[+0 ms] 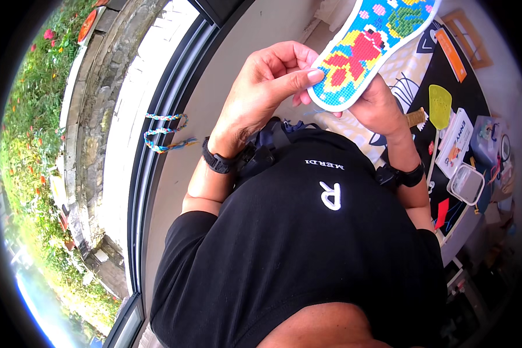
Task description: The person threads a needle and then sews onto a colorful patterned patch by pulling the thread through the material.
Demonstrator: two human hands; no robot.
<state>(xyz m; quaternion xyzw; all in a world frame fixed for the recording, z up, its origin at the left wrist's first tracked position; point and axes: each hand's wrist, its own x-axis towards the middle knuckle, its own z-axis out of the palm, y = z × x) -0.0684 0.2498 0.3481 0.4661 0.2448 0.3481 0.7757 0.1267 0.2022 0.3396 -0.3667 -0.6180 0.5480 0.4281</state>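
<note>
A cross-stitched insole (352,58) is held up before me, top end cut off by the picture's edge. Its blue ground carries a red and yellow fish and a green motif, with white edging all round. My left hand (278,78) pinches the rounded near end, thumb on the stitched face and fingers behind. From beneath, my right hand (380,108) supports the right edge; its fingers are mostly hidden by the insole. A thin blue thread (315,112) shows just below the near end. Whether a needle is there, I cannot tell.
Left of me, a braided multicoloured cord (165,130) lies across the dark window frame (154,174). On the right, a black-topped table (465,93) bears a yellow fly swatter (440,106), a white box (456,141), a clear plastic container (466,185) and an orange strip (450,54).
</note>
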